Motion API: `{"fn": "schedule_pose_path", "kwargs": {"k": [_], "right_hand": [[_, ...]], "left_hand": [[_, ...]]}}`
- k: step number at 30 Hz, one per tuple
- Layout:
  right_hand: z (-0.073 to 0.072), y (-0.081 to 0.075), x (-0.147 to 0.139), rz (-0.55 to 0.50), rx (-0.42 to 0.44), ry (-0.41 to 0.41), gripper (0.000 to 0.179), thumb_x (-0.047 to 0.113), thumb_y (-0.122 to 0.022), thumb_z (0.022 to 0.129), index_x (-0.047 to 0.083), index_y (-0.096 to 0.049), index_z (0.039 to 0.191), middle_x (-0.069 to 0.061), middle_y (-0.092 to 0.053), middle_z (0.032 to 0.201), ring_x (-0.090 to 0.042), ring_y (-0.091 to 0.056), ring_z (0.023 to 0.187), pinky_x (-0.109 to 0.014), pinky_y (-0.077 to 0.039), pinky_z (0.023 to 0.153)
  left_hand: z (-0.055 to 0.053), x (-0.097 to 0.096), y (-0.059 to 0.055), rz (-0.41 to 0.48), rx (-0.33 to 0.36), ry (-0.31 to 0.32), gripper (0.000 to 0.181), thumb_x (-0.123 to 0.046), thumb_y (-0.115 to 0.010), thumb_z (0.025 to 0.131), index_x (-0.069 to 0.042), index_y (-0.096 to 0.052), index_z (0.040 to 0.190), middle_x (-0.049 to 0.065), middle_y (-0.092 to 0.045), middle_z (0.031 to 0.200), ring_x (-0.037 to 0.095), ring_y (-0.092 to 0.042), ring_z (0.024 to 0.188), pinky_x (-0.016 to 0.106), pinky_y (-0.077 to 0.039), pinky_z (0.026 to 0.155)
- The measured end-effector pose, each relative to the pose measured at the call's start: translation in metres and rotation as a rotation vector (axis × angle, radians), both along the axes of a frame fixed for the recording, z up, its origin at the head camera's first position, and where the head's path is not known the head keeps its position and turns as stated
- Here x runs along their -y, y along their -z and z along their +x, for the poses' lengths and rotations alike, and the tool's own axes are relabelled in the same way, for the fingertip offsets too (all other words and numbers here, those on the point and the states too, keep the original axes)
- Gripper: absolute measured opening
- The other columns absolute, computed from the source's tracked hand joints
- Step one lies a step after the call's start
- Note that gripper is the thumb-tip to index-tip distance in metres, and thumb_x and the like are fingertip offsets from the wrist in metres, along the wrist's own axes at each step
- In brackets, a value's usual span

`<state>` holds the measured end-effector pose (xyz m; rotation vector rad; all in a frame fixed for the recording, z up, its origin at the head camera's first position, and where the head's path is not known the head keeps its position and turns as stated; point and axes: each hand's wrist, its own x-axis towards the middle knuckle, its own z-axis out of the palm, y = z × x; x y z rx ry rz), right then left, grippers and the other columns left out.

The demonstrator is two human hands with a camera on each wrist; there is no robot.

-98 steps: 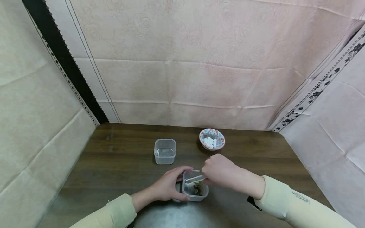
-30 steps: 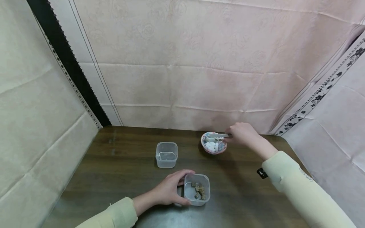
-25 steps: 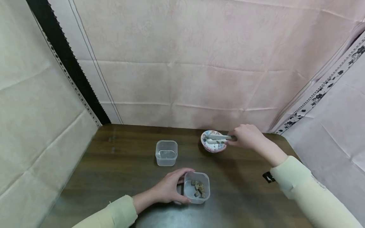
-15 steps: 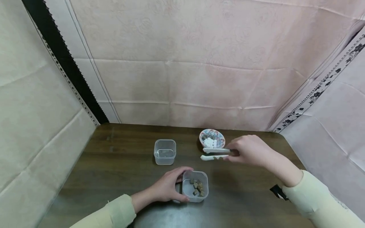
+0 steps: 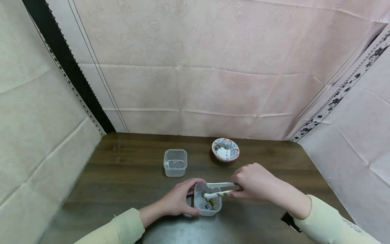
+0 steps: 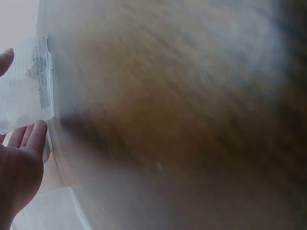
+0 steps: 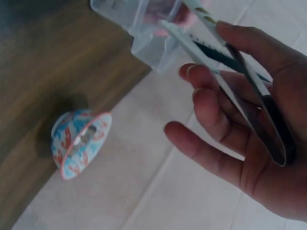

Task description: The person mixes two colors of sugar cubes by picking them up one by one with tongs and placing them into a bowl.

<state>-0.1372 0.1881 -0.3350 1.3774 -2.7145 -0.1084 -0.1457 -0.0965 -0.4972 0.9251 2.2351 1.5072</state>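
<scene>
My left hand (image 5: 182, 200) grips a clear plastic container (image 5: 206, 212) at its left side, thumb toward me and fingers at the far side. Several small brown cubes (image 5: 213, 205) lie in it. In the left wrist view, the container (image 6: 21, 91) shows between thumb and fingertips. With my right hand (image 5: 256, 181) I hold a pair of white-tipped tongs (image 5: 220, 184) by their dark rear part. Their arms stand apart and the tips overlap the container's opening in the head view; nothing shows between them. The right wrist view shows the fingers and thumb around the tongs (image 7: 247, 69).
A second clear container (image 5: 175, 169), with nothing visible inside, stands behind my left hand. At the table's back, right of centre, sits a patterned bowl (image 5: 236, 149) holding white pieces and greyish ones. Pale cloth (image 5: 195, 88) hangs along the table's back and sides.
Over the last second my right hand brings the tongs from the patterned bowl toward me and left, over the near container. The tongs' arms spread on leaving the bowl. My left hand stays put.
</scene>
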Motion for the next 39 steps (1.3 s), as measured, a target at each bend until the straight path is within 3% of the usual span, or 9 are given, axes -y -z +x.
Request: {"fn": "schedule_pose_path", "kwargs": {"k": [8,14,19,25,33,39], "right_hand": [[0.002,0.016,0.020,0.147,-0.106,0.018,0.045,0.053,-0.086,0.084,0.024,-0.058,0.064,0.011,-0.055,0.062,-0.009,-0.049,0.051,-0.031,-0.040,0.042],[0.005,0.023,0.036,0.215,-0.204,0.021,0.047,0.053,-0.088,0.081,0.023,-0.060,0.059,0.008,-0.058,0.058,-0.014,-0.053,0.049,-0.031,-0.041,0.040],[0.006,0.030,0.046,0.251,-0.236,0.019,0.042,0.051,-0.089,0.079,0.022,-0.064,0.060,0.006,-0.058,0.057,-0.014,-0.052,0.048,-0.032,-0.042,0.040],[0.004,0.034,0.052,0.271,-0.227,0.021,0.042,0.050,-0.087,0.081,0.021,-0.065,0.061,0.006,-0.056,0.055,-0.013,-0.047,0.046,-0.031,-0.039,0.039],[0.000,0.032,0.056,0.275,-0.167,0.021,0.043,0.053,-0.087,0.082,0.020,-0.067,0.063,0.005,-0.058,0.057,-0.013,-0.051,0.048,-0.032,-0.042,0.040],[-0.002,0.030,0.054,0.249,-0.119,0.028,0.043,0.052,-0.087,0.082,0.020,-0.065,0.062,0.006,-0.055,0.056,-0.011,-0.045,0.047,-0.030,-0.038,0.039]], "left_hand": [[0.001,0.000,0.000,0.000,-0.002,-0.008,0.091,-0.012,-0.099,0.075,-0.011,-0.051,0.153,-0.001,-0.056,0.148,0.022,-0.055,0.138,0.026,-0.048,0.114],[0.000,0.001,0.000,0.002,-0.009,-0.004,0.090,-0.015,-0.098,0.076,-0.015,-0.051,0.153,-0.001,-0.056,0.149,0.020,-0.055,0.138,0.027,-0.048,0.114],[0.000,0.001,0.001,0.003,-0.019,-0.001,0.089,-0.016,-0.098,0.077,-0.019,-0.051,0.153,0.000,-0.057,0.148,0.021,-0.055,0.138,0.028,-0.048,0.115],[0.000,0.000,0.002,0.002,-0.019,-0.001,0.091,-0.015,-0.098,0.076,-0.010,-0.050,0.154,0.001,-0.057,0.149,0.020,-0.055,0.138,0.026,-0.048,0.115],[-0.001,0.001,0.002,0.002,0.015,0.004,0.092,-0.015,-0.098,0.077,-0.011,-0.049,0.155,0.000,-0.056,0.149,0.019,-0.055,0.138,0.025,-0.047,0.115],[0.000,0.000,0.001,0.008,0.001,-0.001,0.092,-0.015,-0.099,0.076,-0.010,-0.051,0.154,-0.001,-0.057,0.149,0.021,-0.056,0.138,0.027,-0.047,0.115]]}}
